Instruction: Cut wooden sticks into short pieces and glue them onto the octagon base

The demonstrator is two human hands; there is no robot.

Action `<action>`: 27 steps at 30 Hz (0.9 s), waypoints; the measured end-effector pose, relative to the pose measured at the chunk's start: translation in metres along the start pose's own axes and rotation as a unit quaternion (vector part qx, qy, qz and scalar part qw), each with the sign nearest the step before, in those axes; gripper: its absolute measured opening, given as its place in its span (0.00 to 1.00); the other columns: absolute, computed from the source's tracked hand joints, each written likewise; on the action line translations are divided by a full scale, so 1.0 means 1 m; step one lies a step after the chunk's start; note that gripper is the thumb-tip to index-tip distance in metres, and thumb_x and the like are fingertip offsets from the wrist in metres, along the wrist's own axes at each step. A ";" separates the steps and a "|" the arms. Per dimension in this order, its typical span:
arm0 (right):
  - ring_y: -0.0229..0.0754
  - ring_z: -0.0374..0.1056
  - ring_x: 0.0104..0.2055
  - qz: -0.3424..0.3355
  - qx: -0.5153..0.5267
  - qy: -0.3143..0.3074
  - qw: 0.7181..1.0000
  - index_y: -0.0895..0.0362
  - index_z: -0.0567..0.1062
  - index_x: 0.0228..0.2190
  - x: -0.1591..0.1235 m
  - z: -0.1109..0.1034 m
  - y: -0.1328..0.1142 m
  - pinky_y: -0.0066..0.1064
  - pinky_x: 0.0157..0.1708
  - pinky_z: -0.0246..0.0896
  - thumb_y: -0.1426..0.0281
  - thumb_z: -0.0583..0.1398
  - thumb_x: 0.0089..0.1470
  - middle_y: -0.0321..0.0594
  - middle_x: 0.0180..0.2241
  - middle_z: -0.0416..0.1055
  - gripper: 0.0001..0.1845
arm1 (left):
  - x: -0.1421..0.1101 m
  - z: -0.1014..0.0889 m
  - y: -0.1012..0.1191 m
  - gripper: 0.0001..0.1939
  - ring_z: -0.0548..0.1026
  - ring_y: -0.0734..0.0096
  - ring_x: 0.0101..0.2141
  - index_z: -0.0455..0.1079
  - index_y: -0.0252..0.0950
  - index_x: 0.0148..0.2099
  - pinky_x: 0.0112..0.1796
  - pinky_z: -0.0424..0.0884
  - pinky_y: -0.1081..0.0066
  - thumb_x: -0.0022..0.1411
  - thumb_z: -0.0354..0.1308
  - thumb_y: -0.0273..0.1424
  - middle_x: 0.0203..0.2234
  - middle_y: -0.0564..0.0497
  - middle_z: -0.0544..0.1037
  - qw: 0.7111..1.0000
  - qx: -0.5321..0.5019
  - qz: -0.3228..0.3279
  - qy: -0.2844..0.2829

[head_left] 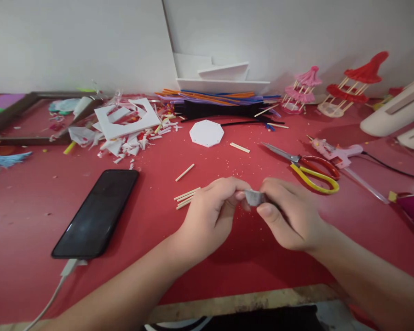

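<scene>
Plainly, a grey piece (254,198) bridges left fingers (239,184) and right fingers (268,211).

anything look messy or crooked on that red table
Yes: white scraps lie untidily strewn around the cut-out white board, left of the octagon. The red-roofed tower leans rightward in view, though lens distortion may exaggerate that.

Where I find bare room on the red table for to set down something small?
Left of the phone, below the blue fringe, among small specks; or between phone and the sticks beside the left hand. Crowded: the back, with white scraps and colored stems.
</scene>
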State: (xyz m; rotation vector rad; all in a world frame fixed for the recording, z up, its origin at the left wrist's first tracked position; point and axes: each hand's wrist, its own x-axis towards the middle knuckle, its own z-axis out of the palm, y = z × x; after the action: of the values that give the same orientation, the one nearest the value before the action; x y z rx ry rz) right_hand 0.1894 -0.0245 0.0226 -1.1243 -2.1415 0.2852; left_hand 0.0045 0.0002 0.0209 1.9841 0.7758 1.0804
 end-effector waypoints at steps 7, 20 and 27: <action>0.33 0.50 0.23 -0.010 -0.005 -0.021 1.000 0.55 0.58 0.25 0.000 0.001 0.000 0.27 0.22 0.46 0.63 0.50 0.63 0.31 0.21 0.55 0.16 | -0.004 0.005 -0.003 0.21 0.71 0.76 0.28 0.65 0.36 0.38 0.31 0.68 0.77 0.49 0.42 0.09 0.27 0.54 0.73 1.000 0.003 -0.001 -0.027; 0.35 0.52 0.23 -0.012 0.017 -0.036 0.999 0.55 0.59 0.24 -0.001 -0.002 -0.003 0.28 0.23 0.46 0.61 0.48 0.64 0.32 0.21 0.56 0.17 | -0.003 0.004 -0.002 0.19 0.72 0.78 0.28 0.64 0.36 0.38 0.30 0.67 0.79 0.52 0.42 0.10 0.26 0.55 0.72 0.998 -0.016 0.004 -0.055; 0.34 0.49 0.22 -0.024 0.013 -0.025 0.999 0.54 0.56 0.24 0.000 -0.002 -0.004 0.27 0.22 0.45 0.62 0.50 0.63 0.31 0.21 0.55 0.16 | -0.003 0.003 0.000 0.18 0.69 0.76 0.28 0.63 0.36 0.37 0.31 0.66 0.76 0.50 0.44 0.11 0.26 0.55 0.71 0.998 -0.018 -0.009 -0.062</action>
State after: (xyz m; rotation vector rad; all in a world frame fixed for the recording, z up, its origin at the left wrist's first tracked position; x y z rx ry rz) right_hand 0.1880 -0.0274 0.0256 -1.0598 -2.1988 0.3218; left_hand 0.0054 -0.0030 0.0180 1.9889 0.7026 0.9455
